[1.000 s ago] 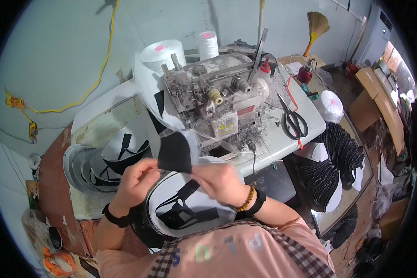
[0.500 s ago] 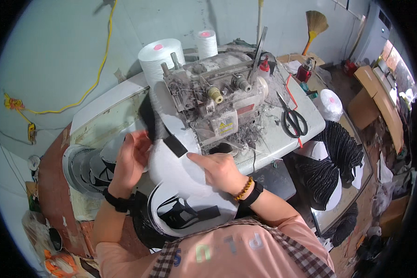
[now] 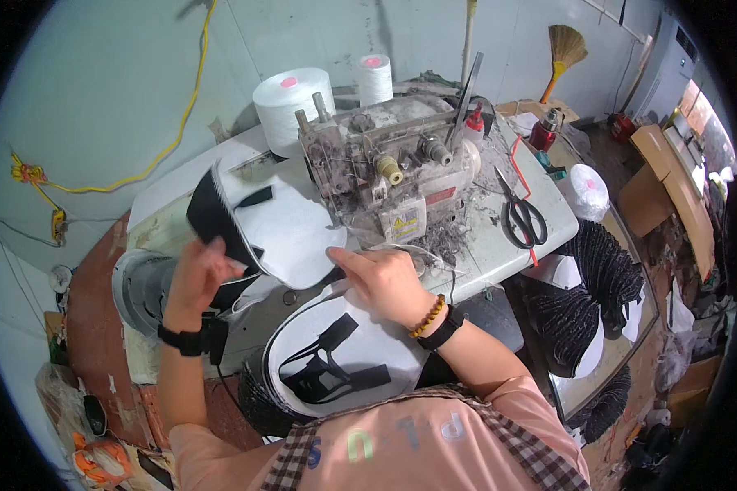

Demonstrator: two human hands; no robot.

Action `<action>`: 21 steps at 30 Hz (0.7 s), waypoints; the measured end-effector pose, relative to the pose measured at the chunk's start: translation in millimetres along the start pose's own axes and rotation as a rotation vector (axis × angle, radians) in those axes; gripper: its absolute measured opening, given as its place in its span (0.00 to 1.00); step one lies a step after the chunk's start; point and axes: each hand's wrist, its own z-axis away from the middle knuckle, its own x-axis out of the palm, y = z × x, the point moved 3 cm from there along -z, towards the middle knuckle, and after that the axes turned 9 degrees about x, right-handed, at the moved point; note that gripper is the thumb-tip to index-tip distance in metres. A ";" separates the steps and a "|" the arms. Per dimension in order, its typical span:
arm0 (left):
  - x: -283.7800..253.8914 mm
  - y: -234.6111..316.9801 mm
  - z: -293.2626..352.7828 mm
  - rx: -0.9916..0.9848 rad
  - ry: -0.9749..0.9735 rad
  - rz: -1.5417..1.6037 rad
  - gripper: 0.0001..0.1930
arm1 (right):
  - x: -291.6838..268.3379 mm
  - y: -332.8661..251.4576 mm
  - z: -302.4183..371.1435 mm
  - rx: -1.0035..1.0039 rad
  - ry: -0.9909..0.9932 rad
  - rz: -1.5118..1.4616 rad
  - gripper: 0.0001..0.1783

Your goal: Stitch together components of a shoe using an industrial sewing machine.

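Observation:
A white, soft-looking curved panel lies at the left side of a dusty sewing machine. Its left edge stands up as a black band with a stitched, toothed rim, and a short black strip shows on the white face. At the band's lower end is my left hand, fingers bent and smeared by motion; its grip is unclear. My right hand has the panel's near right edge under its stretched index finger, the others curled. Below lies a stack of similar white pieces with black straps.
Black-handled scissors lie on the table right of the machine. White thread cones stand behind it. More curved pieces are piled at left, and black-and-white bundles at right. A yellow cord hangs on the wall.
The panel has swung left and tilted, so its black band now faces out. My left hand has moved left and down; my right hand stays near the panel's right edge.

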 end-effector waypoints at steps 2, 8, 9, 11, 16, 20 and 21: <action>5.1 8.0 30.4 -0.155 -0.053 -0.303 0.16 | -0.7 3.0 -2.8 0.033 -0.006 -0.035 0.18; 65.5 -16.0 61.9 -0.043 -0.297 -0.529 0.14 | -2.6 13.1 17.6 0.222 0.152 -0.505 0.11; 72.2 -16.6 57.3 0.117 -0.332 -0.669 0.12 | -1.9 16.3 23.5 0.314 0.067 -0.476 0.12; 81.3 -19.5 41.7 0.377 -0.398 -0.891 0.10 | -2.8 15.2 31.2 0.186 -0.092 -0.305 0.14; 61.1 -41.8 -8.6 0.544 -0.044 -0.706 0.10 | 1.1 14.0 45.1 0.102 -0.174 -0.213 0.18; -1.2 -62.4 -45.4 0.614 0.274 -0.695 0.17 | 3.7 24.9 53.3 0.206 -0.201 -0.254 0.15; -28.1 -62.1 -48.0 0.374 0.240 -0.823 0.19 | 2.6 28.3 52.2 0.189 -0.213 -0.305 0.13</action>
